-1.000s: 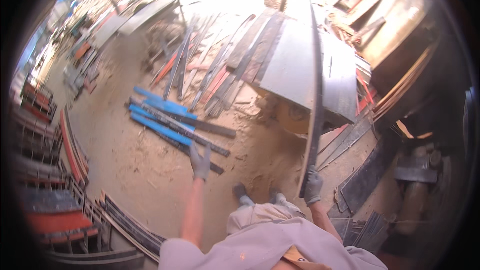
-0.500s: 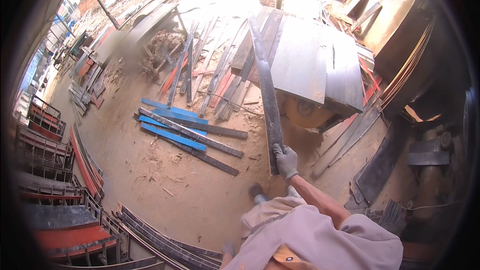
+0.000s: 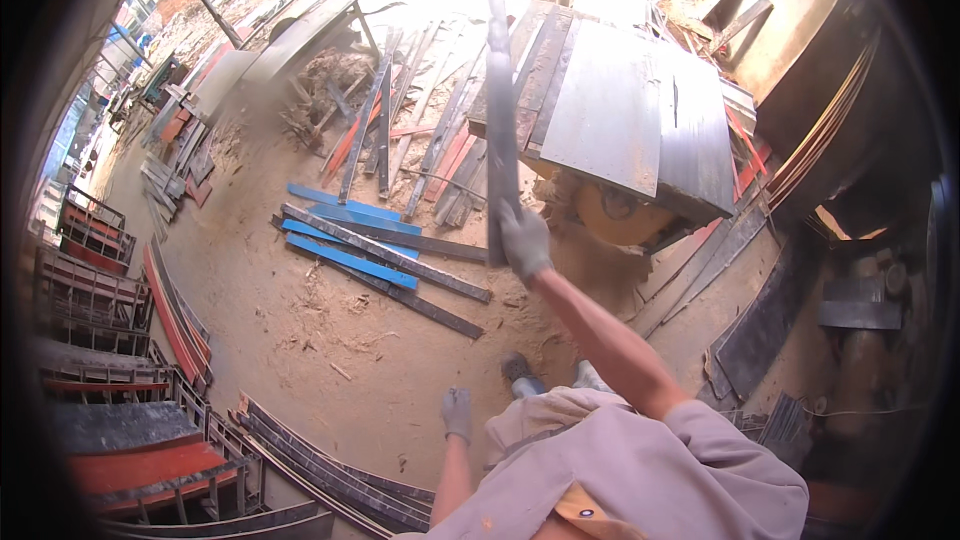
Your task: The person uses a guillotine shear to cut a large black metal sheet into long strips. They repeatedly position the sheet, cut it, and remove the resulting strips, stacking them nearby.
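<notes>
In the head view, the right hand (image 3: 524, 243), in a grey work glove, is near the middle of the frame with the arm stretched forward, and its fingers are closed around the lower end of a long grey plank (image 3: 499, 100). The plank stands almost upright and its upper part is blurred toward the top of the frame, so I cannot tell how its far end lies. The left hand (image 3: 457, 412), also gloved, hangs low in the lower middle of the frame with nothing in it, the fingers loosely curled, well apart from the plank. To the left of the right hand, several blue and grey planks (image 3: 372, 255) lie side by side on the sandy ground (image 3: 300, 340), and I judge these as already laid down. In the upper middle, a bigger heap of mixed planks (image 3: 420, 140) lies beside the grey metal saw surface (image 3: 620, 110) with its round yellow part below. As I judge it, the work is in its middle: one plank is in hand, not yet put down, and many are left in the heap.
</notes>
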The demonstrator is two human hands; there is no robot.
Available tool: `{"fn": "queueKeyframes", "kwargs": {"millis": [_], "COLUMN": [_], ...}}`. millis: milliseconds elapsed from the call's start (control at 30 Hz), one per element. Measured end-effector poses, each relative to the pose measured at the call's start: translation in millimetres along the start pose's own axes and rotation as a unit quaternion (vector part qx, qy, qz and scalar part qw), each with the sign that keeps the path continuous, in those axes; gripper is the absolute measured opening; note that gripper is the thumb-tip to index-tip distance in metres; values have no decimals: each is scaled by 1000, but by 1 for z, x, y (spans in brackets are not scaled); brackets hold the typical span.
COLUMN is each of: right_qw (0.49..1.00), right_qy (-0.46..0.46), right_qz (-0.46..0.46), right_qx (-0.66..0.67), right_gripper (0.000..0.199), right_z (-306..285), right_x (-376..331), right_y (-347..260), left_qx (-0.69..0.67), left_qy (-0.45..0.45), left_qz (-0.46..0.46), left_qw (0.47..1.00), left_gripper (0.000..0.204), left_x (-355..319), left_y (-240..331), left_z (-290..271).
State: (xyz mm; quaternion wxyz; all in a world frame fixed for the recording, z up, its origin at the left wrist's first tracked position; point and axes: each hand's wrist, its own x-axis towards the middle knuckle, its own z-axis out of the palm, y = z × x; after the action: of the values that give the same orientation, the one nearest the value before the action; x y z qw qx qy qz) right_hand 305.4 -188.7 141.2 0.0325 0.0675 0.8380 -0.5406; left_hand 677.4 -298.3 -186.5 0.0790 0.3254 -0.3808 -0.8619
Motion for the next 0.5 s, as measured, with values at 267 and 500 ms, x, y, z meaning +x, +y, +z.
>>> {"fn": "queueKeyframes", "kwargs": {"millis": [267, 500], "right_qw": [957, 862], "right_qy": [-281, -287], "right_qz": [-31, 185], "right_qx": [-59, -375], "right_gripper": [53, 43], "right_z": [32, -148], "right_x": [41, -128], "right_y": [35, 318], "left_qx": [450, 579], "left_qy": [134, 172], "left_qz": [-64, -224], "left_qw": [880, 765], "left_gripper": [14, 28], "left_x": [-43, -132], "left_y": [2, -31], "left_z": [-23, -64]}}
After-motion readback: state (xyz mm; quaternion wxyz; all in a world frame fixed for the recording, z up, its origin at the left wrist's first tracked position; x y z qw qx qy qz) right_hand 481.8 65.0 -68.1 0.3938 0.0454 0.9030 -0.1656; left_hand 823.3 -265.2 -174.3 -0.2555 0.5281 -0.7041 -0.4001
